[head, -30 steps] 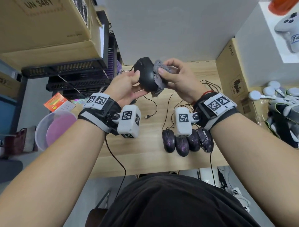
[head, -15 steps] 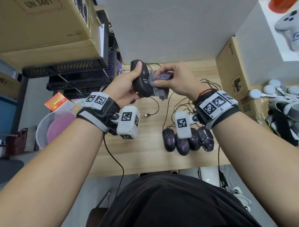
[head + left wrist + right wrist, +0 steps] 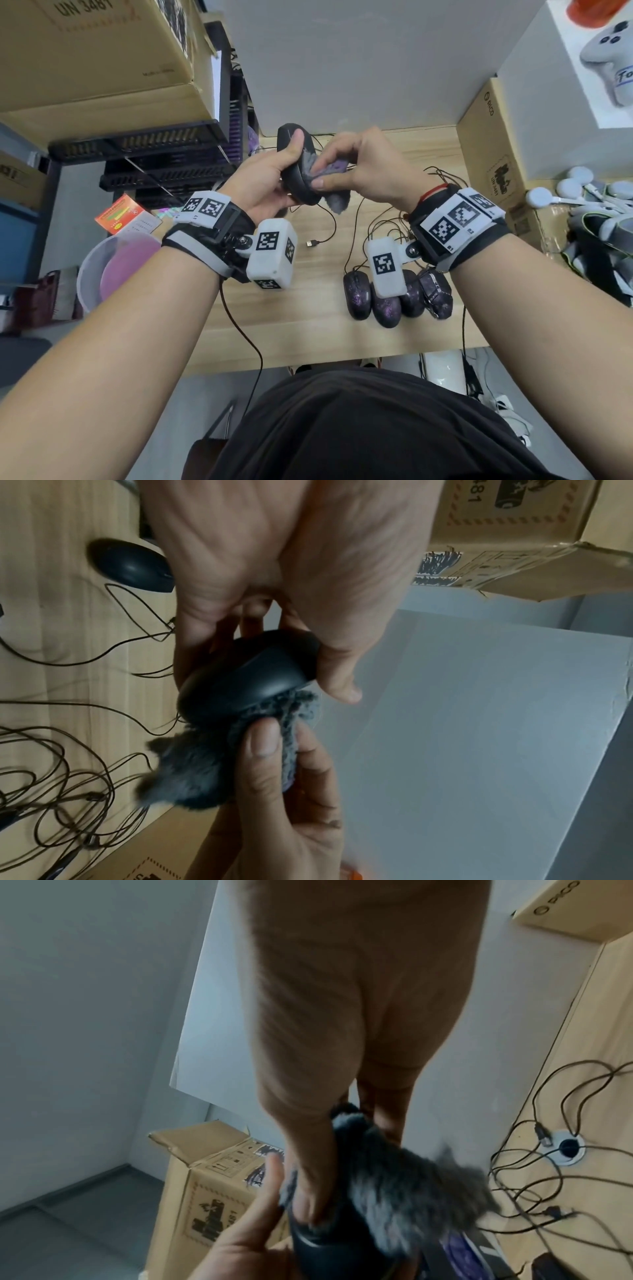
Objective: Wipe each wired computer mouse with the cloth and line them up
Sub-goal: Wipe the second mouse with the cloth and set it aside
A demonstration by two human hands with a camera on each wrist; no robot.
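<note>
Mid-wipe, black mouse point(image 3: 296, 164) held in the air over the tabletop point(image 3: 308, 308), risk of slip or cable snag.

Left hand point(image 3: 265, 178) curls round the mouse, thumb on top; right hand point(image 3: 359, 168) pinches the grey cloth point(image 3: 334, 197) against its side. Four wiped mice point(image 3: 394, 298) lie in a row near the front edge, another mouse point(image 3: 131, 565) sits apart. Likely trouble: hard rubbing could twist the smooth shell out of the grip, and its dangling cord point(image 3: 329, 222) may catch the tangled cables point(image 3: 387, 219) and drag the row crooked.
</note>
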